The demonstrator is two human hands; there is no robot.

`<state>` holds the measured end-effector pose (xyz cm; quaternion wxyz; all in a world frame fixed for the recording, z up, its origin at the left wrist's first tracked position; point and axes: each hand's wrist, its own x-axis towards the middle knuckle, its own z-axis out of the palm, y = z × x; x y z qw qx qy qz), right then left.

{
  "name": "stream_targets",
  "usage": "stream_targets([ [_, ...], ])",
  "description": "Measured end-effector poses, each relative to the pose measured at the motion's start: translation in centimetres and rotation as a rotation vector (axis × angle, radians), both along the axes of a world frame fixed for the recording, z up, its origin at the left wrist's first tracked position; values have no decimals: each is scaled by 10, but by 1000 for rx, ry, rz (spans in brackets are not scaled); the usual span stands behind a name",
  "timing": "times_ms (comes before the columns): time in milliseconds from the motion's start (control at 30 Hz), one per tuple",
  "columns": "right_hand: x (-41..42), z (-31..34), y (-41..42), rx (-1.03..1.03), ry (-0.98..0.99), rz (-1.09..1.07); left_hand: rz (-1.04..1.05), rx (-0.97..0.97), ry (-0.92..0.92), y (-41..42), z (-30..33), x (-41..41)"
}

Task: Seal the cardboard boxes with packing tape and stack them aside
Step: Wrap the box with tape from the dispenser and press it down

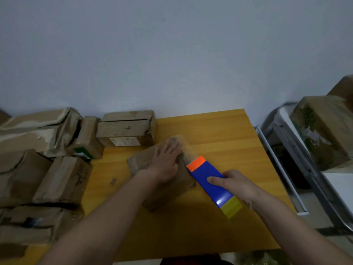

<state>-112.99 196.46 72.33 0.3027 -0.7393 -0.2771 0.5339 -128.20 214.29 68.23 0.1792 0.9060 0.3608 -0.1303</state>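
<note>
Head view: one tape dispenser (212, 183), two hands.

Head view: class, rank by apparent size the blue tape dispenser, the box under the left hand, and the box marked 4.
1. Box under the left hand
2. Box marked 4; farther away, so these two are unsure
3. Blue tape dispenser

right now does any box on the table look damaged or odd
Yes. The big cardboard box at the far left looks crushed, its top torn and caved in. The box marked 4 has a flap lifting at its right end.
</note>
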Motion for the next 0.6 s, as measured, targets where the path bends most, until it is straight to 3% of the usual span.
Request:
stream_targets([
  [200, 8, -1, 1, 23, -5, 38, -201, 41, 135, -20, -11, -17],
  [333, 5, -4, -1, 47, 29, 45, -142, 151, 132, -29, -18, -14],
  [600, -1, -14, -14, 81, 45, 96, -23, 128, 115, -40, -25, -9],
])
